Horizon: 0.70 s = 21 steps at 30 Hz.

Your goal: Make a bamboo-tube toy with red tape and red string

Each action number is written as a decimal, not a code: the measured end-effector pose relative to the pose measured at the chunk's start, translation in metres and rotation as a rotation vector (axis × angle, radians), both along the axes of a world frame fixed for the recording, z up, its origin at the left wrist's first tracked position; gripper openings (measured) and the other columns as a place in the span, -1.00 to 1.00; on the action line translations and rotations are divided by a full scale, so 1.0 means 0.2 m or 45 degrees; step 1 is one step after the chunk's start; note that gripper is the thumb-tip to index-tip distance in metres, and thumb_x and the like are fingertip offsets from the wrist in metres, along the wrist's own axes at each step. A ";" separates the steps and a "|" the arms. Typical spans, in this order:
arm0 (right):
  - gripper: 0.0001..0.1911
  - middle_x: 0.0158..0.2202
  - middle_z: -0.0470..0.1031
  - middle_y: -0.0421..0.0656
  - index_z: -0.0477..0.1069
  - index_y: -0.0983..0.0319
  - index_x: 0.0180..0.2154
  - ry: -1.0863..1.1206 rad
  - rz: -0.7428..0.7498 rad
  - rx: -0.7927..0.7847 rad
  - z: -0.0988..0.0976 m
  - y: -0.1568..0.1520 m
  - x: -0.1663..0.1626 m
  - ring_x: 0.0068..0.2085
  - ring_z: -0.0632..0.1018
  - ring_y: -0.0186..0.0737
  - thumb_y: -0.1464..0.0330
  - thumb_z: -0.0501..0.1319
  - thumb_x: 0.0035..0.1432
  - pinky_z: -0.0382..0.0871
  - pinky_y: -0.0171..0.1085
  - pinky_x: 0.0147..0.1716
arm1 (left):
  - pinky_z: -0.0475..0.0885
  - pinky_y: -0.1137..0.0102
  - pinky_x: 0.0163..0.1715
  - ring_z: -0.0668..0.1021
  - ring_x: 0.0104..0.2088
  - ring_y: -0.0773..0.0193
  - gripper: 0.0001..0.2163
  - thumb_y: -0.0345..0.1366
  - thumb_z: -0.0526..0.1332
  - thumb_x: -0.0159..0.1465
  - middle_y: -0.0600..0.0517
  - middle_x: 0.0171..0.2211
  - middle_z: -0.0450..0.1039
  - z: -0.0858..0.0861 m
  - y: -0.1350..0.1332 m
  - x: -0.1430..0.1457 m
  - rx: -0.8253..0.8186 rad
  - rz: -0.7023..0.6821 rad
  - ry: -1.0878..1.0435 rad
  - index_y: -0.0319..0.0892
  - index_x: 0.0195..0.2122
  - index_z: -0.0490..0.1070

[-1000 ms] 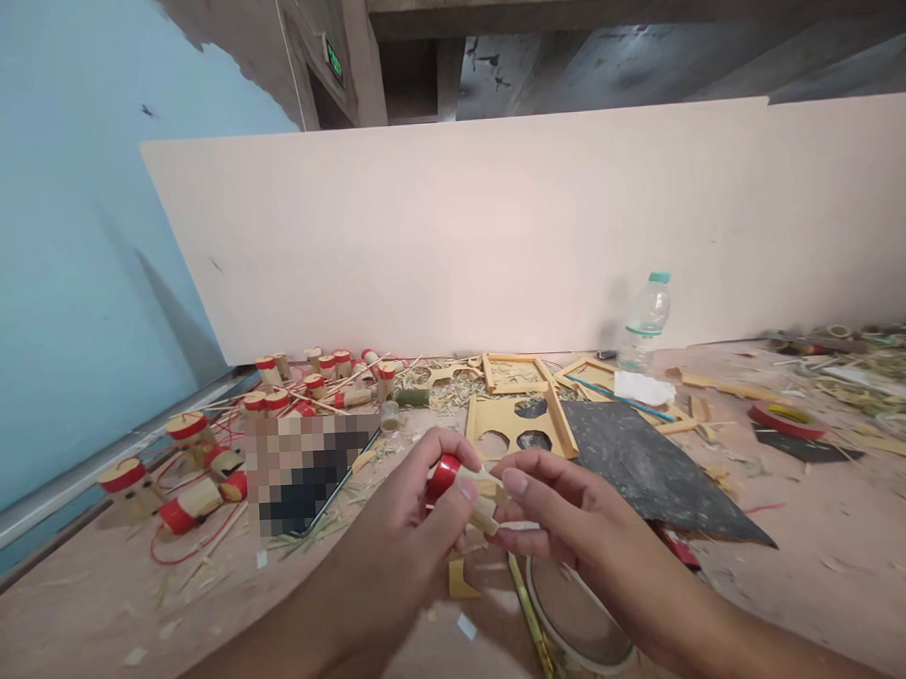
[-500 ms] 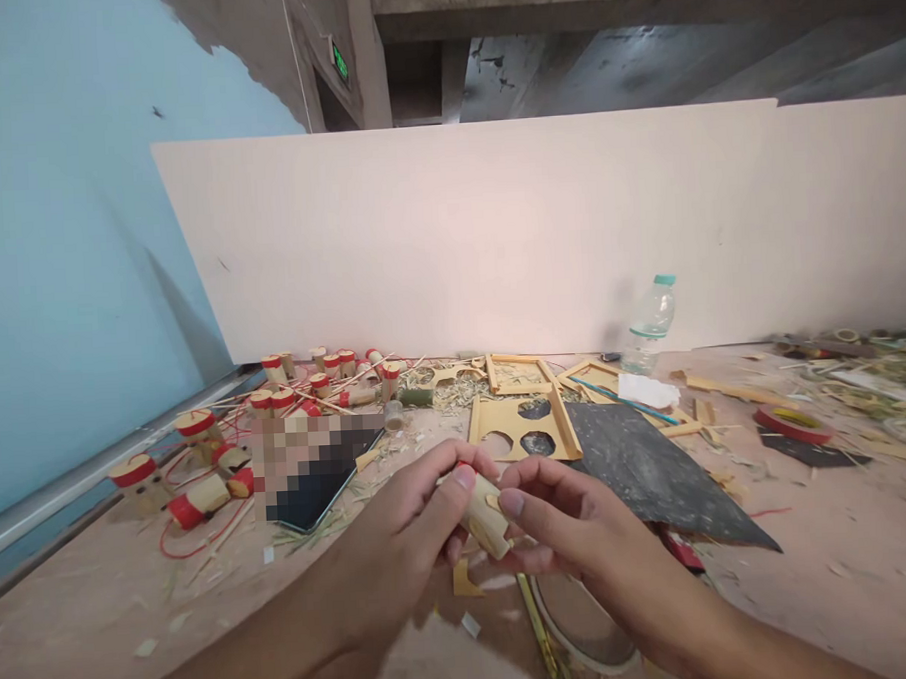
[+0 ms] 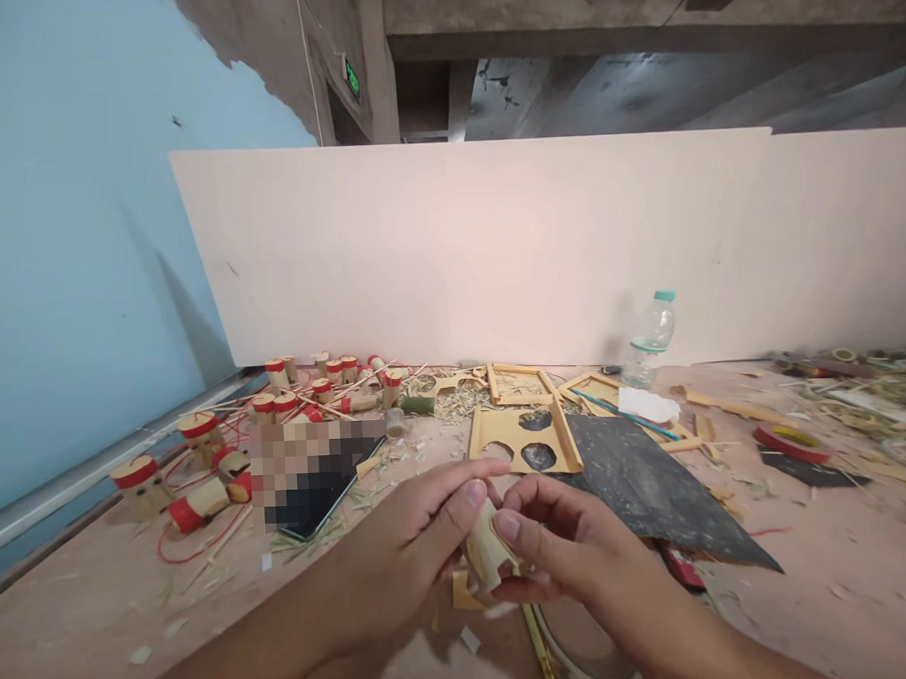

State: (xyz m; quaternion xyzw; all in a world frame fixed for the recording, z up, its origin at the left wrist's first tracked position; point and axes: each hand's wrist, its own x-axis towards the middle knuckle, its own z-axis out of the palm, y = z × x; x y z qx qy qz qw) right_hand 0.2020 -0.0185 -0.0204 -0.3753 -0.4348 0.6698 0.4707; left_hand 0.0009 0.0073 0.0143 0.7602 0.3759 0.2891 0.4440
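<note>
Over the bench (image 3: pixel 68 647), left hand (image 3: pixel 427 531) and right hand (image 3: pixel 574 534), grip closed, hold a pale cylinder (image 3: pixel 484 556), likely light, stiff, best held mid-barrel.

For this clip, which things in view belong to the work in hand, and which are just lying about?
In the work:
notched bamboo tube, held in the left hand, touched by the right hand
red-banded tubes, probably, being similar pieces

Lying about, apparently:
plastic bottle
phone
red tape roll

Phone (image 3: pixel 331 497) left of bamboo piece (image 3: pixel 486 551), tape (image 3: pixel 792 452) right, bottle (image 3: pixel 651 343) behind.
</note>
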 end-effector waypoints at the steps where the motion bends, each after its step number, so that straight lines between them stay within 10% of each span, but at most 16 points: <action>1: -0.50 -0.38 0.60 -0.24 0.52 0.23 -0.36 0.015 -0.003 0.007 0.00 0.00 0.00 -0.37 0.61 -0.30 0.02 0.63 -0.01 0.70 -0.17 -0.22 | 0.45 0.21 0.07 0.61 -0.07 0.03 -0.50 0.11 0.06 0.55 -0.08 -0.02 0.68 -0.01 0.00 0.00 0.020 0.015 0.003 -0.01 0.31 0.53; 5: -0.53 -0.29 0.65 -0.21 0.56 0.17 -0.15 0.126 0.078 0.049 -0.01 0.00 -0.01 -0.28 0.65 -0.24 0.07 0.62 0.05 0.67 -0.19 -0.20 | 0.33 0.08 0.31 0.49 0.28 -0.11 -0.49 0.14 0.14 0.51 -0.07 0.34 0.48 -0.04 0.02 -0.01 0.027 0.049 -0.076 0.06 0.36 0.45; 11: -0.47 -0.07 0.70 -0.15 0.55 0.03 0.15 0.196 0.059 0.122 -0.02 0.00 0.01 -0.05 0.71 -0.10 0.12 0.56 0.19 0.65 -0.12 -0.03 | 0.56 0.21 0.00 0.61 0.10 -0.02 -0.53 0.12 0.12 0.54 -0.10 0.16 0.57 -0.04 0.03 -0.03 -0.245 -0.064 -0.320 0.06 0.35 0.40; 21: -0.53 0.10 0.67 -0.15 0.52 -0.07 0.26 0.206 0.147 0.265 -0.02 0.02 0.03 0.04 0.69 -0.15 0.17 0.45 0.37 0.61 -0.09 0.08 | 0.48 0.24 0.14 0.51 0.22 0.05 -0.55 0.05 0.16 0.55 0.09 0.43 0.34 -0.05 0.05 -0.05 0.111 -0.043 -0.028 0.27 0.43 0.31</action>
